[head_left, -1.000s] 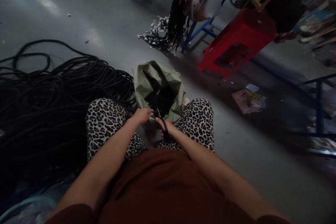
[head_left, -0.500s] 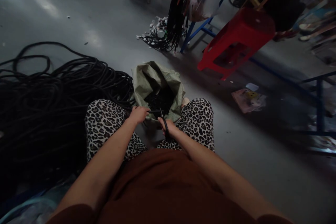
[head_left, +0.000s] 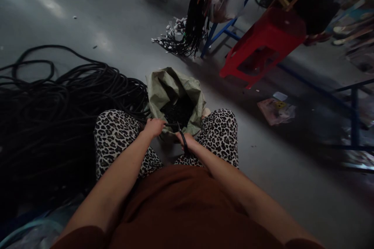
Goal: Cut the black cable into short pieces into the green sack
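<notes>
Over the near rim of a green woven sack (head_left: pixel 195 85), my left hand (head_left: pixel 154 126) is closed on a black cord (head_left: pixel 172 125); the cord's end points right, over the sack's mouth. My right hand (head_left: pixel 187 141) is wrapped round the handles of black-handled scissors (head_left: pixel 184 142). Their blades point up and away, touching or very near the cord's end; I cannot tell which. Small dark pieces (head_left: pixel 178 111) lie inside the sack, which stands between my knees. A big heap of black cord (head_left: pixel 67 81) spreads on the floor to the left.
A red plastic stool (head_left: pixel 263 42), partly under a seated person, stands at the right. Black wires with white ends (head_left: pixel 178 37) hang from a blue-framed rack (head_left: pixel 217 35) ahead. A plastic packet (head_left: pixel 276 111) lies on the floor at right. A light-blue basin rim (head_left: pixel 29 225) shows at lower left.
Both hands stay almost where they were, holding the cord and the scissors. The scissor blades have shifted slightly; the whole view has moved a few pixels.
</notes>
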The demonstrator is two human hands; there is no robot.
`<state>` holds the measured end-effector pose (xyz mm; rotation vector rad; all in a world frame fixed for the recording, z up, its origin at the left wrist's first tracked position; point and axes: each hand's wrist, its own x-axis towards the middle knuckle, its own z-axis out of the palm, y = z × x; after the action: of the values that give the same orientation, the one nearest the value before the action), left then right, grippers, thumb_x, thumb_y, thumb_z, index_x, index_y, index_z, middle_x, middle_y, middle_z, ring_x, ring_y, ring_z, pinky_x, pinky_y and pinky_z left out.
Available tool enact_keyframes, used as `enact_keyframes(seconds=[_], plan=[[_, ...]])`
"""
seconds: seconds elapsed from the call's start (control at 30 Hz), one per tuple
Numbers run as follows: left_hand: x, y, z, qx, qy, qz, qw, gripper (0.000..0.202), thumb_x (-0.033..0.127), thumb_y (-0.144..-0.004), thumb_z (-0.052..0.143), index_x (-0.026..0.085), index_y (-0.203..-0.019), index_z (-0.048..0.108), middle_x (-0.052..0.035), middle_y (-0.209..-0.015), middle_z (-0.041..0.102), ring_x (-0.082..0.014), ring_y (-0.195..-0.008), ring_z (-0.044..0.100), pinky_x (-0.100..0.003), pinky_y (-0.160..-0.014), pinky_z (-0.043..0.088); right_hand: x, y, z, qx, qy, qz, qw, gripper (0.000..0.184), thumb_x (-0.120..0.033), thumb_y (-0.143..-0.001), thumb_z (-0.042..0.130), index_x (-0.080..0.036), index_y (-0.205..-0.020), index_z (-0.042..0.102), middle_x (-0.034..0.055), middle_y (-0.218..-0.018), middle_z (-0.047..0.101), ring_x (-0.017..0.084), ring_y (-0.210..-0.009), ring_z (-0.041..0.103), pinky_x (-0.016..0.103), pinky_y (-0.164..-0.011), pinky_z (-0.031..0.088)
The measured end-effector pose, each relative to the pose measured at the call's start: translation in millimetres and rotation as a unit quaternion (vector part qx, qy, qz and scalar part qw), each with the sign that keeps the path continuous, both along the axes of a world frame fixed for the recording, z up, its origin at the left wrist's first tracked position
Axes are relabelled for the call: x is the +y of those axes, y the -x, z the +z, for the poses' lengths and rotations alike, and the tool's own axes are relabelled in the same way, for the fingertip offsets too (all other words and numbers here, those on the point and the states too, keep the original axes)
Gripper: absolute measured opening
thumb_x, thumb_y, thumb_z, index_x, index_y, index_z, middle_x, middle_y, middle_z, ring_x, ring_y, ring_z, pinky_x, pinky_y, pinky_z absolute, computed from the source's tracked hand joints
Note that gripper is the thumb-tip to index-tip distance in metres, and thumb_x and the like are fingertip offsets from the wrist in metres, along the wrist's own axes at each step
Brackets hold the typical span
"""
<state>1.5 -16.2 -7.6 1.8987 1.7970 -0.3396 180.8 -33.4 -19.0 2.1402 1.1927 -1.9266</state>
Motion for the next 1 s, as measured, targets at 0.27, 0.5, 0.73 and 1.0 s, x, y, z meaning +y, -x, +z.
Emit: enact_keyframes(seconds=[0.27,0.5,0.73,1.0], plan=[[0.2,1.3,1.6,0.023,0.014,0.011,1.0,0.033,0.03,-0.089,0.04,0.026,-0.114,0.062,-0.0086,-0.114,0.064,-0.0234,-0.112,0.053,-0.038,-0.096,0.034,-0.8,-2.3,4.9,0.006,-0.003,-0.009,1.0,0.036,-0.045,-0.084,0.055,-0.014,-0.066,0.053,-0.0061,-0.037,0.037,0.008,-0.029,0.039,0.017,-0.031,0.035],[2.5,1.8,1.4,0.003,-0.018,0.039,0.999,0.035,0.029,-0.088,0.039,0.024,-0.115,0.06,-0.0086,-0.115,0.064,-0.0234,-0.111,0.055,-0.037,-0.093,0.038,2.0,-2.7,0.4,-0.013,0.015,0.01,1.0,0.049,-0.06,-0.084,0.048,-0.013,-0.072,0.055,-0.0041,-0.039,0.041,0.01,-0.032,0.045,0.02,-0.033,0.04],[4.5,3.8,-1.8,-0.02,-0.035,0.052,0.998,0.038,0.029,-0.087,0.038,0.027,-0.119,0.058,-0.0074,-0.115,0.064,-0.0247,-0.11,0.056,-0.038,-0.091,0.04,4.3,-0.7,-2.0,0.009,0.022,0.034,0.999,0.059,-0.067,-0.083,0.042,-0.01,-0.085,0.058,0.0007,-0.048,0.051,0.014,-0.037,0.052,0.022,-0.035,0.04],[3.1,2.6,1.6,-0.033,-0.024,0.043,0.998,0.039,0.029,-0.086,0.04,0.031,-0.12,0.058,-0.0051,-0.117,0.064,-0.0239,-0.111,0.056,-0.037,-0.092,0.041,2.0,0.6,-2.7,0.036,0.033,0.039,0.998,0.061,-0.068,-0.082,0.043,-0.009,-0.086,0.058,0.0008,-0.051,0.051,0.013,-0.037,0.052,0.021,-0.035,0.038]])
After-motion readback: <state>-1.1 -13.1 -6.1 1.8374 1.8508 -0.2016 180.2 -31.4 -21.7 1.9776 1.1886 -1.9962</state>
